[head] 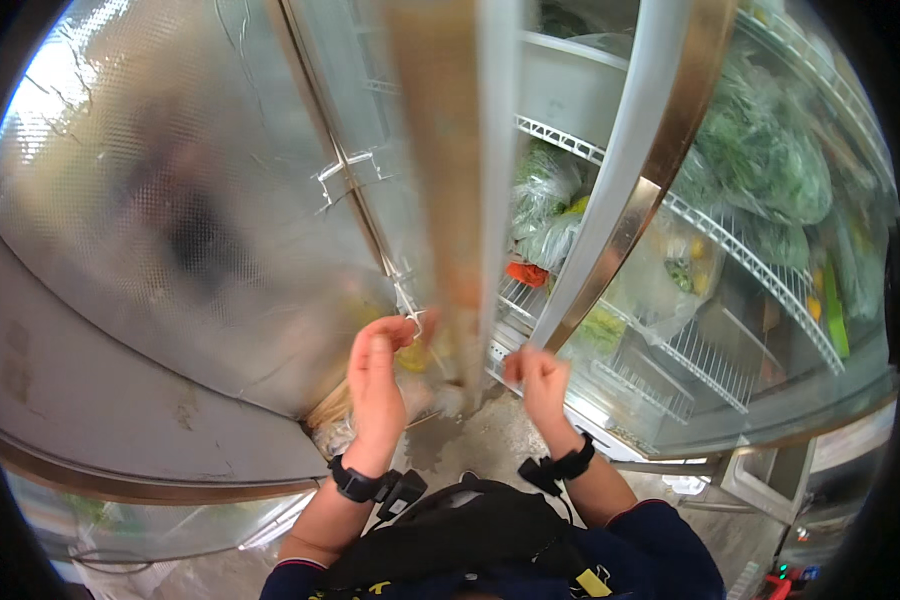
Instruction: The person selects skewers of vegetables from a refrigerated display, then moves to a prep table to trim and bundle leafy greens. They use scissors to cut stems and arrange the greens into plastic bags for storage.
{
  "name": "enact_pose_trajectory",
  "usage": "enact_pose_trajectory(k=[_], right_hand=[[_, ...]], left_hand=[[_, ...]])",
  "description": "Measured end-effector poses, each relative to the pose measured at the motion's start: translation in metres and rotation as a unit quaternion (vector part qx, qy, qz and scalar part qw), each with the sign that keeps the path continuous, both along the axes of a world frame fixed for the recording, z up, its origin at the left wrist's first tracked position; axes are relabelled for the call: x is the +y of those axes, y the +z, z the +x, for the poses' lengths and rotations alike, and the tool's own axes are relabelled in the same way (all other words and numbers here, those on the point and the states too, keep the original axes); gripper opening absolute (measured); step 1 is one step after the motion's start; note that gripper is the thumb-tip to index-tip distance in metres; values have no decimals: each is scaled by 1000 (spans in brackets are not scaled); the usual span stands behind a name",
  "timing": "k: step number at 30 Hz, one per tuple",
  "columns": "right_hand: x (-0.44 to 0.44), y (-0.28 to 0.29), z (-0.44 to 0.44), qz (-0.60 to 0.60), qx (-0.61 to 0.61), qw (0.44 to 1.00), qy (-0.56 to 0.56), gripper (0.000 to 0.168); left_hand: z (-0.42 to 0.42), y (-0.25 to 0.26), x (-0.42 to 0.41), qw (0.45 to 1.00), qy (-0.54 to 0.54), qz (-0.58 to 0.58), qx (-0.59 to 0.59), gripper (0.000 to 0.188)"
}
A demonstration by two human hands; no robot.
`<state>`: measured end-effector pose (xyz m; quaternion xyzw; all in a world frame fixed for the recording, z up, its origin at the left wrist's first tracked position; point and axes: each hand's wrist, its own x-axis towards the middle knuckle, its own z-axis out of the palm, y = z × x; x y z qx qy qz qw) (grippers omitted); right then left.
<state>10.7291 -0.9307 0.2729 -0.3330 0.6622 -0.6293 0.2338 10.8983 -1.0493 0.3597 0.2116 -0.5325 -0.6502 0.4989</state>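
My left hand (379,375) is raised with bent fingers and the thumb apart, and nothing shows in its grasp. Its fingertips reach the blurred brass-coloured frame of a glass refrigerator door (442,150), which stands nearly edge-on before me; whether they touch it is unclear. My right hand (546,379) is loosely curled and blurred, close to the lower end of the white-and-brass upright frame (607,277) on the right. I cannot tell whether it holds anything. Between the two frames, the refrigerator shows a white bin (570,90), bagged greens (544,187) and a red-orange item (526,274).
Behind glass at right, wire shelves (750,262) carry bagged leafy vegetables (769,150). A large panel covered in clear film (157,225) fills the left side. Below lies a wet concrete floor (457,439). Black wrist straps with small devices (401,491) trail cables.
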Motion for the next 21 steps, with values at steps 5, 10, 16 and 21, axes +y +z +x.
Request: enact_pose_trajectory(k=[5, 10, 16, 21], right_hand=[[-124, 33, -107, -38, 242, 942, -230, 53], [-197, 31, -197, 262, 231, 857, -380, 94], [-201, -15, -193, 26, 369, 868, -331, 22], [-76, 13, -49, -9, 465, 874, -142, 20]], left_hand=[[66, -23, -37, 956, 293, -2, 0, 39], [132, -31, -96, 944, 330, 12, 9, 26], [147, -31, -108, 938, 346, 27, 15, 26], [129, 1, -66, 933, 313, 3, -177, 34]])
